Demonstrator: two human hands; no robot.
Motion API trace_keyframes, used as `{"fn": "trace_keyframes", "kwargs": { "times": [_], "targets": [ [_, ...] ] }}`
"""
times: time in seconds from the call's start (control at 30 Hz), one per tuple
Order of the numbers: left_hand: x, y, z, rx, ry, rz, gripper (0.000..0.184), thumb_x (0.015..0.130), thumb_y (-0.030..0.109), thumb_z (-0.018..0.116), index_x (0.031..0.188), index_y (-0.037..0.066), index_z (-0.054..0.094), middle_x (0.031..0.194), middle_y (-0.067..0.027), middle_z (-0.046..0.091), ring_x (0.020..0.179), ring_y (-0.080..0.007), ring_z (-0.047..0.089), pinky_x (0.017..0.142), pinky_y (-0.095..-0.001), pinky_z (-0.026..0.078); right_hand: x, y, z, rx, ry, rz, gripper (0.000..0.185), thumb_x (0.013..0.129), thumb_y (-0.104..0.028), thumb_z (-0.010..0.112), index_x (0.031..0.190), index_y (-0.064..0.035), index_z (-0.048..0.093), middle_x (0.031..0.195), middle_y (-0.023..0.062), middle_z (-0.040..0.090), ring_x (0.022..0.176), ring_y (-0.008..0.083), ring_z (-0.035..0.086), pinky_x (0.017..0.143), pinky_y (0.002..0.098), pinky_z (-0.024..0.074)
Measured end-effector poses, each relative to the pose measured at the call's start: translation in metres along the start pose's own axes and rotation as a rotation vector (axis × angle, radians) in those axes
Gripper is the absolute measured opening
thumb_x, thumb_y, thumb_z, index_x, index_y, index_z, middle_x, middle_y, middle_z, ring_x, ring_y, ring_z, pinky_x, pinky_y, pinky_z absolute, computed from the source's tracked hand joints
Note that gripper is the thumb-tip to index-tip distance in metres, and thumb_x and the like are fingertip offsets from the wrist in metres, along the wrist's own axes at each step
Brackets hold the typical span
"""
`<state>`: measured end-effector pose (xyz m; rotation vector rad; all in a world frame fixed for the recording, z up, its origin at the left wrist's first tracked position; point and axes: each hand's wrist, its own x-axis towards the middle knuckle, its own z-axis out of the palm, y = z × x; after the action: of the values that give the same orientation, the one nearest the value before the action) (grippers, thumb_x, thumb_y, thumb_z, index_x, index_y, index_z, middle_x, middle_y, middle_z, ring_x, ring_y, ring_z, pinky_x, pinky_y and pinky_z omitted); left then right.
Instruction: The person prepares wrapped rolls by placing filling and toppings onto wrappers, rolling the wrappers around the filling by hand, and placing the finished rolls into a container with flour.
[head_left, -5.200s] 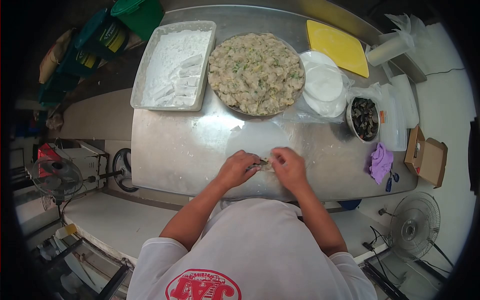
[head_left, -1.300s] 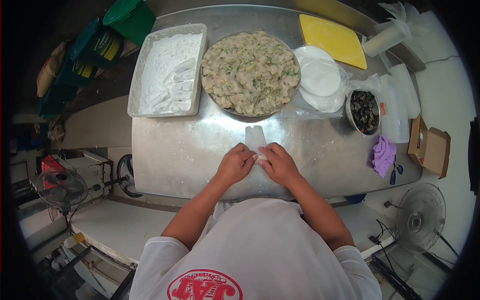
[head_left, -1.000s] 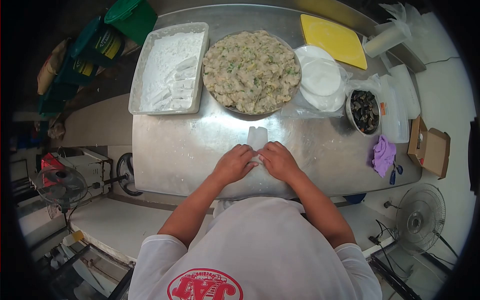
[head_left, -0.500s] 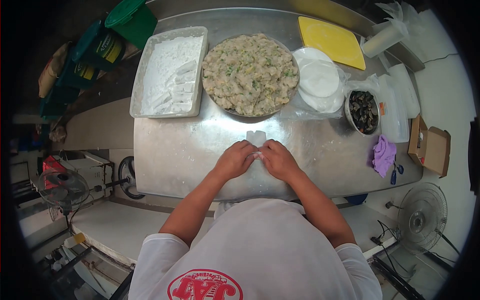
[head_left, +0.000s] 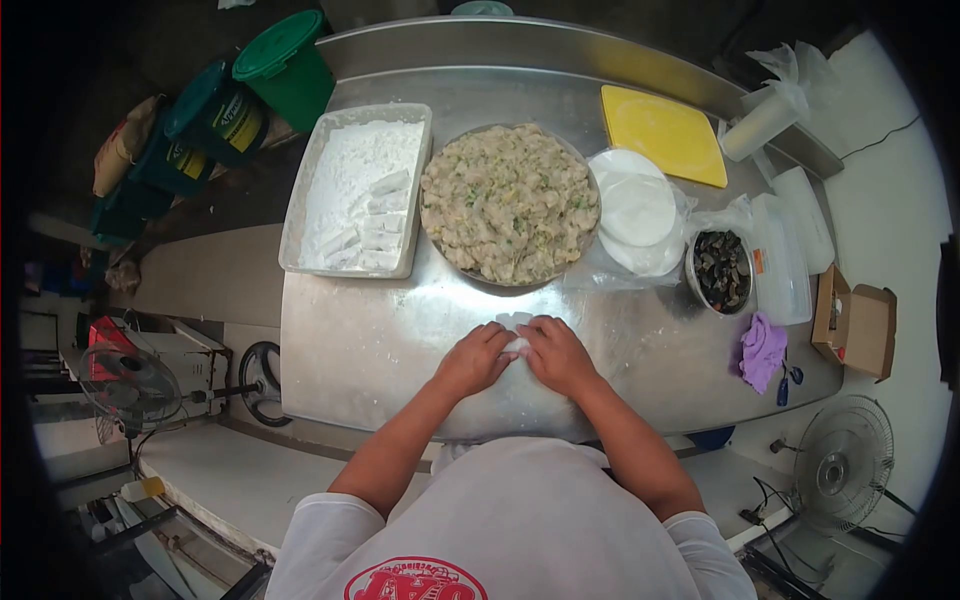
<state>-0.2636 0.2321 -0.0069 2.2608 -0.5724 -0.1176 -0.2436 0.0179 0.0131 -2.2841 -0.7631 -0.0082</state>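
My left hand (head_left: 477,360) and my right hand (head_left: 558,356) are closed together on a small roll of white wrapper (head_left: 517,345) on the steel table in front of me. The flat far end of the wrapper (head_left: 514,320) shows just past my fingertips. Whatever is inside the roll is hidden. Beyond my hands is a wide bowl heaped with a pale, green-flecked filling (head_left: 510,205). To its left, a plastic tray (head_left: 422,160) holds white powder and several finished rolls (head_left: 385,225). On the right lies a stack of round white wrappers (head_left: 638,205) on plastic.
Farther right stand a metal bowl of dark pieces (head_left: 722,272), a clear plastic container (head_left: 785,285) and an open cardboard box (head_left: 868,330). A purple cloth (head_left: 762,352) lies near the table's right end. A yellow board (head_left: 662,135) is at the back. Green buckets (head_left: 290,75) stand left.
My hands have rolled the wrapper farther away from me, so less of its flat end shows. My view has tilted up slightly, so the table sits lower.
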Motion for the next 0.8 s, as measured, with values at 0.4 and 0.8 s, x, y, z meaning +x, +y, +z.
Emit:
{"fn": "trace_keyframes", "kwargs": {
  "times": [0.4,0.8],
  "targets": [
    [0.001,0.003,-0.011,0.062,0.019,-0.076,0.041,0.089,0.02,0.076,0.125,0.003,0.065,0.112,-0.0175,0.061,0.105,-0.0361,0.063,0.088,-0.0433,0.054,0.008,0.004,0.0,-0.109,-0.095,-0.065,0.036,0.084,-0.013,0.074,0.119,-0.0084,0.069,0.11,0.009,0.064,0.1,0.0299,0.059,0.09,0.0415,0.0494],
    [0.001,0.024,0.006,-1.331,0.317,-0.723,0.045,0.095,0.01,0.073,0.135,0.0,0.055,0.108,-0.0069,0.07,0.096,-0.0165,0.069,0.079,-0.0281,0.054,0.01,-0.045,0.011,0.405,0.099,0.484,0.034,0.087,-0.012,0.076,0.119,-0.0039,0.066,0.104,0.0147,0.063,0.089,0.0349,0.065,0.078,0.0416,0.0542]
  ]
}}
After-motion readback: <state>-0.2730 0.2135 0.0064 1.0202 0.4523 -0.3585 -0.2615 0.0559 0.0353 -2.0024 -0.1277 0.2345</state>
